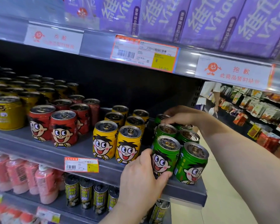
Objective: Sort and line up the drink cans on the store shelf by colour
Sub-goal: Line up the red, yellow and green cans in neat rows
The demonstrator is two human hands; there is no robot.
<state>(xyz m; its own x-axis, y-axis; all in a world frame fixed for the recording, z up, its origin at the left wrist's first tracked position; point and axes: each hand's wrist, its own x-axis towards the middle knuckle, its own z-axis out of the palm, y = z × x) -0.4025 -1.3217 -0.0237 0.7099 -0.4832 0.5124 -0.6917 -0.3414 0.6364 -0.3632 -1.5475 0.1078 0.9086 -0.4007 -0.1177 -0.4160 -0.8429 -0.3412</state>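
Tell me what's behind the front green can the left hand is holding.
Behind the front green can gripped by the left hand stands another green can, then one more under the right hand, whose fingers cover most of it.

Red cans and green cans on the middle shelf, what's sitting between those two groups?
In the head view, the yellow cans stand between the red cans and green cans, in two rows running back on the shelf.

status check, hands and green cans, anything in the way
Left hand grips front green can. Right hand on rear green cans. Yellow cans close alongside, nothing blocking.
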